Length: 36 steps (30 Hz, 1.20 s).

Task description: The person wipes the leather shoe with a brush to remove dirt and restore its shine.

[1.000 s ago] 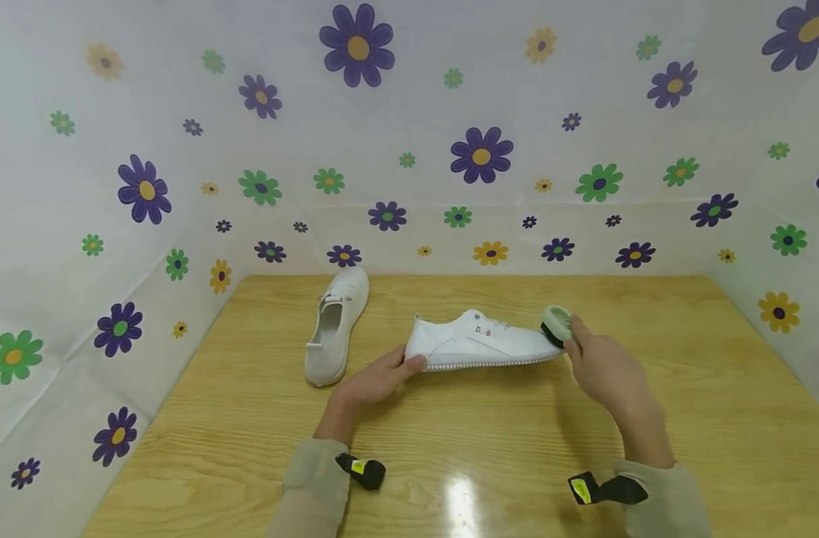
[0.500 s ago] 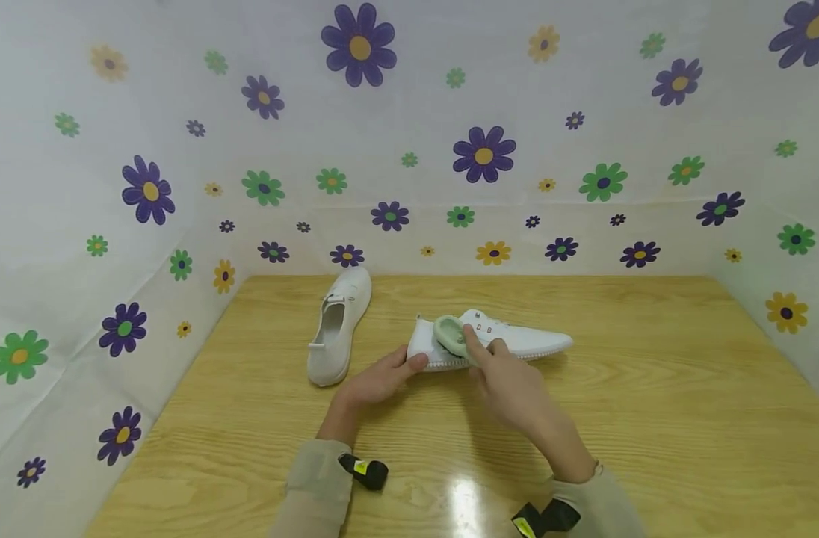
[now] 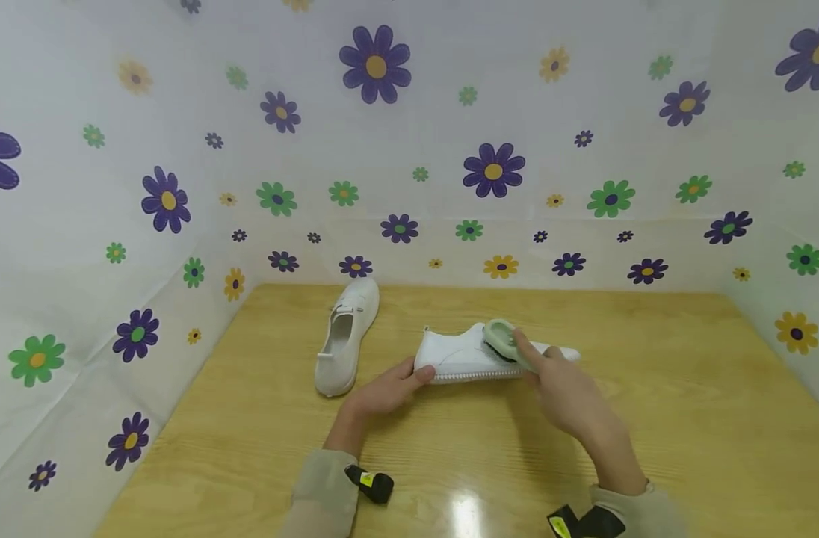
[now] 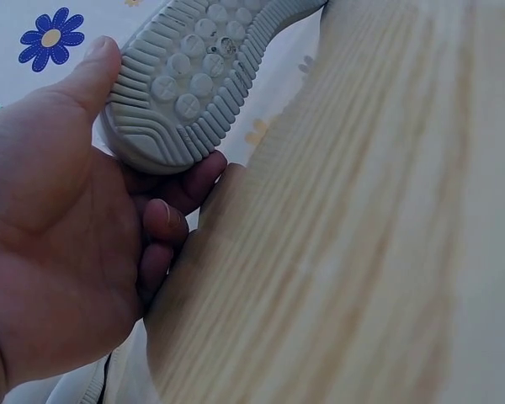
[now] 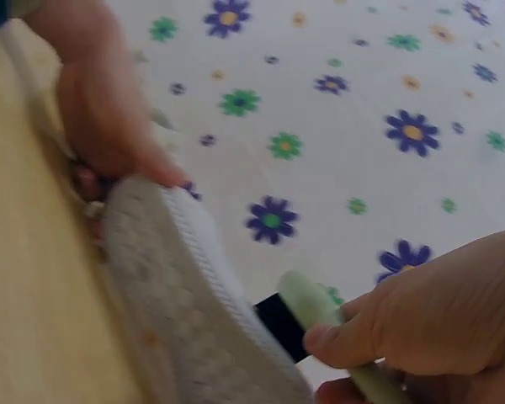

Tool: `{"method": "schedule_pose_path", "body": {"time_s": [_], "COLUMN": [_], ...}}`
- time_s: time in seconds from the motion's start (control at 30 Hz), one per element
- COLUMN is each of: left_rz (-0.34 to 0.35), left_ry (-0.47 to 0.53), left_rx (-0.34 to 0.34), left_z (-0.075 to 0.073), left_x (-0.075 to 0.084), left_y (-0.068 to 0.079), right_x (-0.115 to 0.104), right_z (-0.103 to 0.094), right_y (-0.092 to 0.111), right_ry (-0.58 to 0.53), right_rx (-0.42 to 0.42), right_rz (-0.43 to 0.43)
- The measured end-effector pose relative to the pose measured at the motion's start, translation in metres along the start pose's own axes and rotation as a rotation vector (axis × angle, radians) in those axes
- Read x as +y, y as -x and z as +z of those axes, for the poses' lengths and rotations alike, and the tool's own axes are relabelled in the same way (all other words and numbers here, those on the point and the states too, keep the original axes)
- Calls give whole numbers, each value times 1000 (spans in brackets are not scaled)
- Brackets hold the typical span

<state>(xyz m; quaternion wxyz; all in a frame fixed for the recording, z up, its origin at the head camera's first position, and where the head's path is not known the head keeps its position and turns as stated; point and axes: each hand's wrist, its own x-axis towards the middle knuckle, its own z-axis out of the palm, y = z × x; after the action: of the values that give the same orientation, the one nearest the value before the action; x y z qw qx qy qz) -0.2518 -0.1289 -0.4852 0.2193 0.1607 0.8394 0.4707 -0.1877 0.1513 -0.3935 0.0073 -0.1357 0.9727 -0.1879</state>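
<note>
1. Your right hand (image 3: pixel 571 396) grasps the brush (image 3: pixel 500 335): in the right wrist view your thumb presses along its pale green body, with other fingers curled in below.
2. You have the brush tilted, and its dark bristles (image 5: pixel 279 324) meet the upper of the held shoe (image 3: pixel 453 355), toward the middle of its length.
3. Your left hand (image 3: pixel 385 390) grips the same shoe by the heel. Your thumb lies over the heel's edge beside the sole, and your fingers bend in around the opposite side; the left wrist view shows some of them curled close to the wood.
4. The held shoe is white and lies between your two hands, its heel at your left and its toe pointing right, partly hidden behind your right hand.
5. You have it turned so that its side shows in the head view, while its ridged, studded grey sole (image 4: pixel 189 80) faces the left wrist camera, apart from the tabletop.
6. Just beyond your left hand, on its left, the second shoe (image 3: pixel 337 373) rests on its sole, opening upward, toe toward the back; neither of your hands touches it.
7. Under everything is the wood-grained table (image 3: pixel 692 388). Around it hangs a white cloth (image 3: pixel 625 97) printed with purple, green and yellow flowers.
8. At your cuffs sit the left sleeve (image 3: pixel 323 478) and the right sleeve (image 3: pixel 641 512), both beige.
</note>
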Motion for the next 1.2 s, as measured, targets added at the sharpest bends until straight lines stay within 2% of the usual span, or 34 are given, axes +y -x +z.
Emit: {"method": "schedule_pose_path", "body": {"time_s": [0.1, 0.17, 0.3, 0.4, 0.5, 0.67, 0.77, 0.87, 1.0, 1.17, 1.2], "left_rz": [8, 37, 53, 30, 11, 7, 8, 9, 2, 16, 17], "left_ry": [-8, 8, 48, 30, -19, -25, -16, -16, 0, 4, 8], "left_rx": [-2, -5, -18, -12, 1, 5, 5, -4, 5, 7, 4], "left_z": [0, 0, 5, 6, 6, 2, 0, -1, -2, -1, -1], "left_x": [-2, -2, -5, -5, -3, 1, 1, 1, 2, 1, 5], "left_y": [2, 2, 3, 4, 5, 4, 3, 2, 4, 5, 8], "right_x": [-16, -25, -33, -23, -3, 31, 45, 50, 38, 4, -3], "right_z": [21, 32, 41, 31, 10, -21, -29, -28, -14, 11, 16], "right_y": [-6, -10, -11, -5, 2, 10, 12, 12, 4, -10, -12], "right_ry": [-15, -24, -90, -117, -123, -164, -192, -176, -89, 57, 77], "right_rx": [42, 68, 36, -12, -54, -84, -93, -79, 5, 135, 155], "right_rz": [-36, -74, -117, -110, -94, -38, -5, 2, -37, -116, -137]}}
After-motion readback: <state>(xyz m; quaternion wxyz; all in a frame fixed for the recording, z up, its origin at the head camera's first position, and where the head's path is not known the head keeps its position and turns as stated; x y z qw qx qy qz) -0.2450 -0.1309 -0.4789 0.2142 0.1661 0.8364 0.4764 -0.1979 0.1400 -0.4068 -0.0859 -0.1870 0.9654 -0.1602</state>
